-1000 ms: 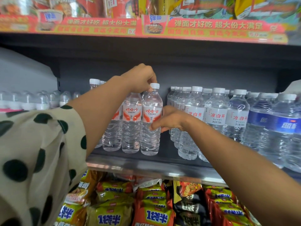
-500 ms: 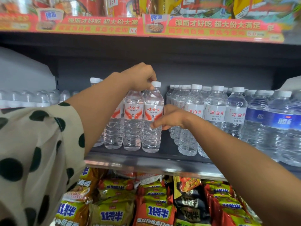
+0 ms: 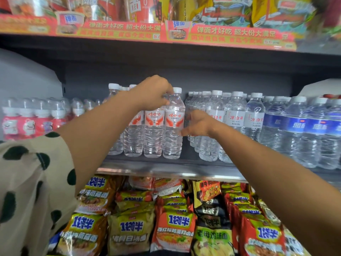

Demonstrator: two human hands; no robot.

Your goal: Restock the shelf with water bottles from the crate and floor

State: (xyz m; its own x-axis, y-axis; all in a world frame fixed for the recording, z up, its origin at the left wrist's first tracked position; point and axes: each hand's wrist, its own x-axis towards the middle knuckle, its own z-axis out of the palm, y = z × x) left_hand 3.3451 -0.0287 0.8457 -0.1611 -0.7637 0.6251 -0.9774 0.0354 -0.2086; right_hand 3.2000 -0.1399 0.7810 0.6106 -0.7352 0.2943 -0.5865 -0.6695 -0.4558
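clear red-labelled water bottles (image 3: pixel 154 126) upright in a row on the shelf (image 3: pixel 166 169)

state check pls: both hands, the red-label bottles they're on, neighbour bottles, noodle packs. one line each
left hand: curled over the top of a red-label bottle, gripping it
right hand: fingers on the side of the front right red-label bottle
red-label bottles: upright on the shelf, capped, side by side
white-label bottles: upright, capped
blue-label bottles: upright, capped
noodle packs: stacked on the lower shelf, sealed
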